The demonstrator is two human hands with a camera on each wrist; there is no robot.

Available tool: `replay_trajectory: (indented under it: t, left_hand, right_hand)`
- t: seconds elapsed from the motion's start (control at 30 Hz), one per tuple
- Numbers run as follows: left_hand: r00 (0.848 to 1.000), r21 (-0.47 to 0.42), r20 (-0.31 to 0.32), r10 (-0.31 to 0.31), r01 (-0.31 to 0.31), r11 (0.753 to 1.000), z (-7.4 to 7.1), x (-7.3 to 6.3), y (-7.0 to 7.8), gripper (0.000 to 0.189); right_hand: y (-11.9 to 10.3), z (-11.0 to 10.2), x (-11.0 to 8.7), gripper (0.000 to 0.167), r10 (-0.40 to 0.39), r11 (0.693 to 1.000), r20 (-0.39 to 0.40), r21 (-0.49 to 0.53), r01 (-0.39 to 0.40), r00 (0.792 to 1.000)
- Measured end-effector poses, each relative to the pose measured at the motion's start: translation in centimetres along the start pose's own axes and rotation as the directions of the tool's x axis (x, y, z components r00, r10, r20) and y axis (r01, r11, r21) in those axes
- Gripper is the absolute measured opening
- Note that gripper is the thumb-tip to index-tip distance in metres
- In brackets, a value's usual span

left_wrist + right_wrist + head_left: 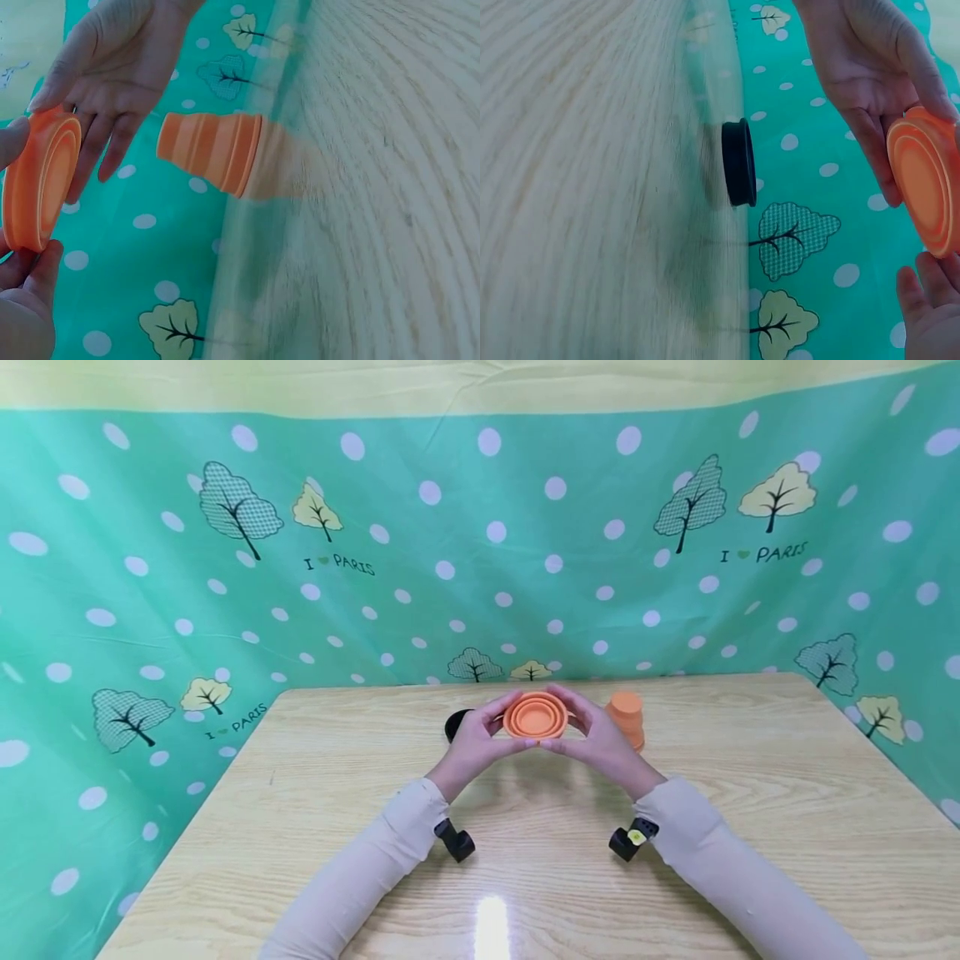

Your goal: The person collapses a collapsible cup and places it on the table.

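Observation:
In the head view, a flattened orange collapsible cup (536,718) is held up off the table between both hands, its nested rings turned toward me. My left hand (477,742) grips its left edge, thumb along the bottom and fingers at the top. The right hand (595,742) does the same from the other side, and the thumbs almost meet below the rim. Side on, the left wrist view gives the cup (41,184) as a thin disc. Behind the right hand stands a second orange collapsible cup (210,150), extended, its wide end down on the table.
A low round black piece (739,163) sits on the table beyond the left hand, partly hidden in the head view. The pale wood table (337,860) ends at the back against a green dotted curtain (405,543). Each wrist wears a black camera band (455,841).

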State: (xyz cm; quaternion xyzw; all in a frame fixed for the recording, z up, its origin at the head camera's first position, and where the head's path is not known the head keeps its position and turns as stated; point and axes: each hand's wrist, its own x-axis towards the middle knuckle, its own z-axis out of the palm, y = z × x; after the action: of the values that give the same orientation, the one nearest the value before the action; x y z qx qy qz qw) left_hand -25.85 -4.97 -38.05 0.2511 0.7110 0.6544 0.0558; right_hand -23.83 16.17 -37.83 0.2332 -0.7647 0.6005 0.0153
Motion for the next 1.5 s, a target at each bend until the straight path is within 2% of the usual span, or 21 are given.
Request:
replay_trajectory:
  t: [0.1,0.2,0.33,0.4,0.57,0.67,0.73,0.87,1.0,1.07,1.17,1.27,1.4,1.5]
  left_hand:
    - [1.0,0.01,-0.019,-0.009,0.009,1.0,0.1,0.1,0.0,0.074]
    - [0.999,-0.025,-0.035,-0.03,0.029,0.999,0.1,0.5,-0.4,0.072]
    - [0.996,-0.088,-0.059,-0.068,0.063,0.994,0.3,1.1,-0.5,0.072]
    - [0.995,-0.087,-0.079,-0.067,0.06,0.994,0.3,1.4,-0.6,0.072]
    - [0.992,-0.1,-0.109,-0.07,0.059,0.993,0.4,1.9,-1.3,0.073]
    - [0.988,-0.09,-0.121,-0.091,0.081,0.993,0.6,2.1,-1.7,0.073]
    - [0.985,-0.071,-0.133,-0.108,0.099,0.993,0.7,2.3,-2.0,0.074]
    - [0.977,-0.044,-0.161,-0.139,0.133,0.99,1.1,2.5,-2.4,0.072]
    - [0.971,-0.03,-0.165,-0.174,0.171,0.985,1.4,2.9,-3.0,0.07]
    - [0.97,-0.025,-0.157,-0.185,0.183,0.983,1.5,3.0,-3.4,0.07]
    - [0.966,-0.029,-0.16,-0.204,0.201,0.979,1.6,3.2,-3.8,0.07]
    - [0.958,-0.056,-0.171,-0.23,0.223,0.973,1.7,3.3,-4.0,0.071]
    - [0.95,-0.094,-0.166,-0.265,0.253,0.963,1.7,3.5,-4.3,0.071]
    - [0.943,-0.101,-0.16,-0.291,0.278,0.955,1.8,3.6,-4.5,0.071]
  right_hand:
    - [-0.1,-0.5,-0.1,0.079,0.008,1.0,-0.01,0.008,-0.008,1.0]
    - [0.0,-1.3,-0.1,0.077,0.0,1.0,-0.039,-0.002,0.0,0.999]
    - [0.2,-2.2,-0.5,0.067,-0.023,1.0,-0.153,0.006,0.024,0.988]
    - [0.3,-2.7,-0.7,0.059,-0.035,0.999,-0.233,0.03,0.043,0.972]
    - [0.4,-4.0,-1.2,0.045,-0.089,0.986,-0.41,0.096,0.14,0.908]
    - [0.6,-4.7,-1.6,0.044,-0.097,0.986,-0.459,0.076,0.148,0.883]
    - [0.8,-5.2,-1.9,0.048,-0.085,0.992,-0.471,0.041,0.118,0.878]
    - [1.4,-6.0,-2.5,0.057,-0.017,0.999,-0.471,-0.036,0.0,0.882]
    - [2.5,-6.8,-3.2,0.069,0.103,0.988,-0.453,-0.06,-0.145,0.885]
    - [3.0,-7.2,-3.5,0.075,0.179,0.978,-0.424,-0.021,-0.208,0.888]
    - [3.7,-7.7,-4.0,0.081,0.299,0.952,-0.34,0.047,-0.301,0.891]
    - [4.4,-8.0,-4.1,0.084,0.392,0.92,-0.259,0.095,-0.381,0.883]
    - [5.0,-7.8,-4.0,0.084,0.427,0.903,-0.206,0.14,-0.405,0.881]
    - [5.4,-7.7,-3.8,0.083,0.418,0.906,-0.181,0.15,-0.395,0.89]
